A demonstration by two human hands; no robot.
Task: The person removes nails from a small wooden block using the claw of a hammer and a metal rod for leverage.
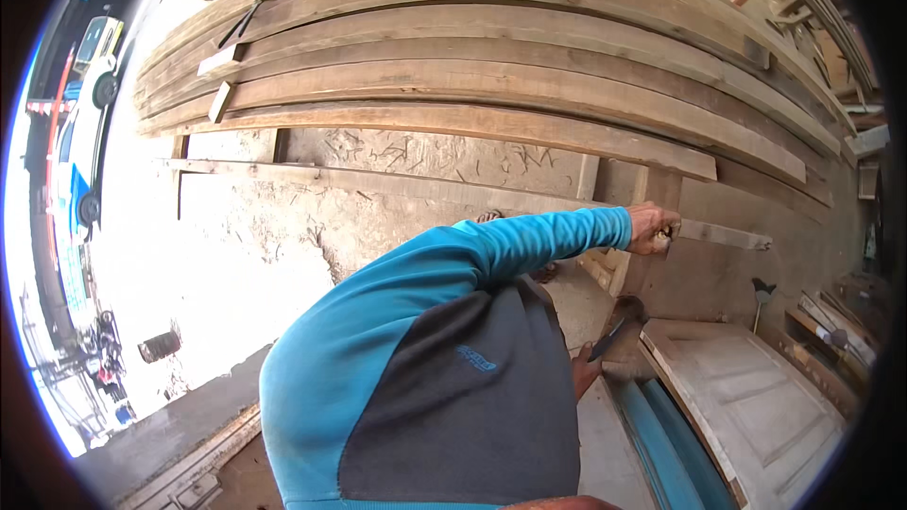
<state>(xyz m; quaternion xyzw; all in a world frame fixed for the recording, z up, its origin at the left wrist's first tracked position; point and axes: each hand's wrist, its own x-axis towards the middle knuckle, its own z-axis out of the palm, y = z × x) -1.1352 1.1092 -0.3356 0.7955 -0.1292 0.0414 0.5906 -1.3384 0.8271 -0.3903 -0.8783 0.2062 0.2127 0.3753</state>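
Observation:
My left arm, in a blue sleeve, reaches across to the right. My left hand (652, 229) is closed above a wooden crosspiece (658, 191), beside a long narrow plank (406, 185); a small pale thing shows at its fingers, too unclear to name. Lower down, partly behind my grey and blue shirt, my right hand (585, 370) grips a dark-handled tool (607, 340). That tool's far end merges with a dark shape, so its kind is unclear. Several long wooden beams (529, 82) lie side by side beyond my arms.
A pale panelled door (746, 397) leans at the lower right, next to blue boards (666, 449). Short wood blocks (221, 59) and a black clamp-like tool (240, 25) rest on the beams. Wood scraps litter the ground. A white vehicle (87, 137) stands outside at left.

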